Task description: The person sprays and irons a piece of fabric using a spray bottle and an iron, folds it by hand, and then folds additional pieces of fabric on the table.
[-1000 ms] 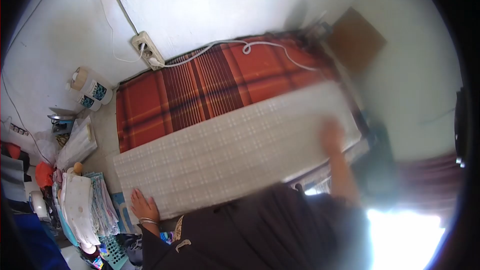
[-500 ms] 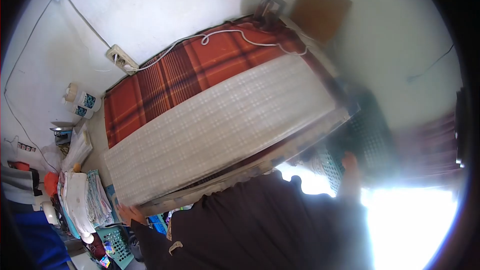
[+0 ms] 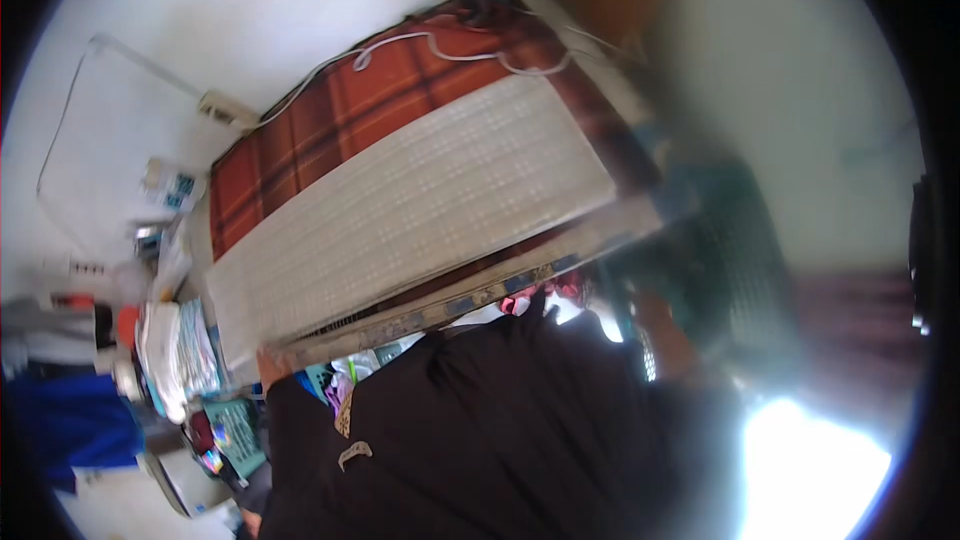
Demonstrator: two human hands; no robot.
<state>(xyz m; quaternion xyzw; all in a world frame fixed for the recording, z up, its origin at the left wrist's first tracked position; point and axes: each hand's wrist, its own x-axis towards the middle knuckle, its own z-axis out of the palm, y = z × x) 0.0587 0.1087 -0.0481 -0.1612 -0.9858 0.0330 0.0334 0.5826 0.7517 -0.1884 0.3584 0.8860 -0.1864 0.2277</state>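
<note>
dark-brown-sleeved left hand (image 3: 272, 367) at eight o'clock, beside the near corner of a long cream checked cloth (image 3: 420, 205); right hand (image 3: 657, 322) blurred at four o'clock — how either's fingers are set, i cannot tell. the cloth, mid-view on a red plaid blanket (image 3: 320, 130), looks light and soft — best pinched at its corners.

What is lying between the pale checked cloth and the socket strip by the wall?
In the head view, red plaid cloth lies between the pale checked cloth and the socket strip, with a white cord along part of it.
</note>
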